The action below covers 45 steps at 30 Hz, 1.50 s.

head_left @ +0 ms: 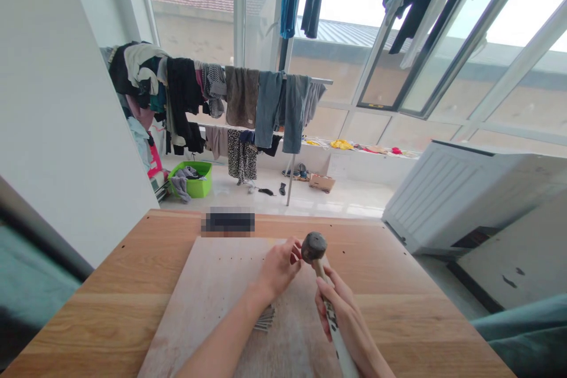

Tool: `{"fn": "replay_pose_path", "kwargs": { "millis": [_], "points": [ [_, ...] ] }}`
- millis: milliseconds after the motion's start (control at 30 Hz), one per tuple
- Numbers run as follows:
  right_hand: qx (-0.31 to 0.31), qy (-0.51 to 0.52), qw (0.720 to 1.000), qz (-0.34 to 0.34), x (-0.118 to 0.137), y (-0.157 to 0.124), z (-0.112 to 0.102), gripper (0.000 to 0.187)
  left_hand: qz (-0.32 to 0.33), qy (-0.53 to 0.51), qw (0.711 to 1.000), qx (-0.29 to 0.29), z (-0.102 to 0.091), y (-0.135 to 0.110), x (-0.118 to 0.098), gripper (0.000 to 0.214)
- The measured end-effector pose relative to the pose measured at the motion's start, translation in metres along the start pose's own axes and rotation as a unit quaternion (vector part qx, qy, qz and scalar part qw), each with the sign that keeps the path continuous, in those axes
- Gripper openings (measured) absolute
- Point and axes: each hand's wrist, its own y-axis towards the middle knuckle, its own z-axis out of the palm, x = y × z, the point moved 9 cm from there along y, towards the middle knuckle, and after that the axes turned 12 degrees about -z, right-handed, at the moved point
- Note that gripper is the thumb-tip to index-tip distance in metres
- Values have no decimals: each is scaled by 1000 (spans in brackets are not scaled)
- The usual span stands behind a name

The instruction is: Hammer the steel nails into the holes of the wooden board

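Note:
My right hand (340,307) is wrapped round the pale handle of a hammer (314,247), whose dark round head hangs just above a pale wooden board (208,295). My left hand (279,266) rests on the board right beside the hammer head, fingers pinched together near it; what they pinch is too small to make out. A small bundle of nails (264,319) lies on the board under my left forearm. Small dots, holes or nail heads, mark the board's far part.
The board lies on a wooden table (110,295) with a blurred dark object (228,221) at its far edge. Beyond stand a drying rack (248,100) full of clothes, a green basket (195,180), a white appliance (465,189) at right and large windows.

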Motion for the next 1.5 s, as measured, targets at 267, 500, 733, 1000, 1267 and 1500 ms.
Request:
{"fn": "replay_pose_path", "kwargs": {
  "millis": [267,500,733,1000,1267,1500],
  "points": [
    [-6,8,1000,-7,0,-1,-1,63,-8,-20,1000,1,2,0,3,25],
    [5,1,1000,-26,5,-2,1,59,-7,-6,1000,4,1,0,2,28],
    [0,0,1000,-7,0,-1,-2,61,-7,5,1000,7,2,0,3,29],
    [10,-12,1000,8,-1,-1,1,65,-2,14,1000,7,0,-1,-3,33],
    [3,-28,1000,10,0,-3,0,68,-2,10,1000,4,0,-2,-1,32],
    [14,-25,1000,-2,-3,-1,0,62,-3,5,1000,1,-1,-1,-2,29]
  ]
}}
